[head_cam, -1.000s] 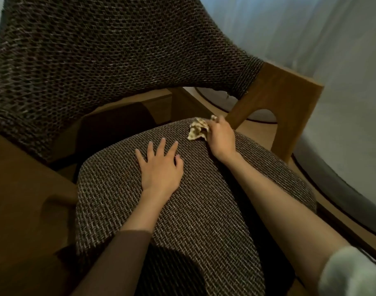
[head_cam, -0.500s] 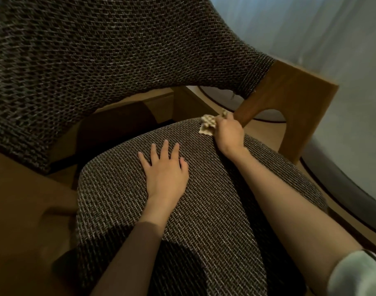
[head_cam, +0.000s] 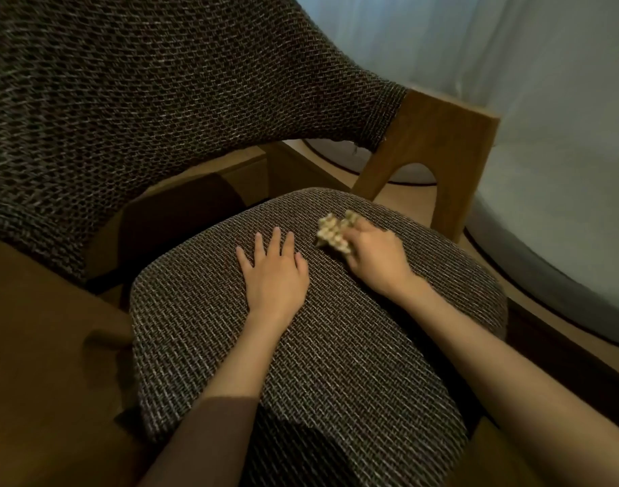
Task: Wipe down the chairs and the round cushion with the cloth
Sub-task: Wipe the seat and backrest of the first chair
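Plainly the cloth (head_cam: 332, 233) is with the right hand (head_cam: 374, 256), whose fingers curl round it and press it onto the seat (head_cam: 336, 363). It is a bunched tan wad with no clear long axis. It sticks out past the knuckles toward the seat's back edge, in the back right part of the seat.

From the cloth, most of the woven seat lies toward the front edge, under both forearms, and toward the left edge. A wiping stroke would likely have to run one of those two ways.

The left hand (head_cam: 274, 272) lies flat on the seat, fingers straight and slightly spread, holding nothing. It is just beside the cloth on its left but apart from it. It stands right in the way of a leftward sweep and would probably have to lift or slide off first. A pull toward the front edge looks free, apart from the right forearm itself.

Behind the seat's back edge there is a gap, and above it hangs the backrest (head_cam: 143, 117), well clear of the cloth. The wooden post (head_cam: 431, 163) rises near the back right corner, close enough to bump on an outward stroke. Beyond it the floor (head_cam: 406, 202) carries a pale rounded shape (head_cam: 564, 205) with a dark rim. Whether that is the round cushion cannot be told.
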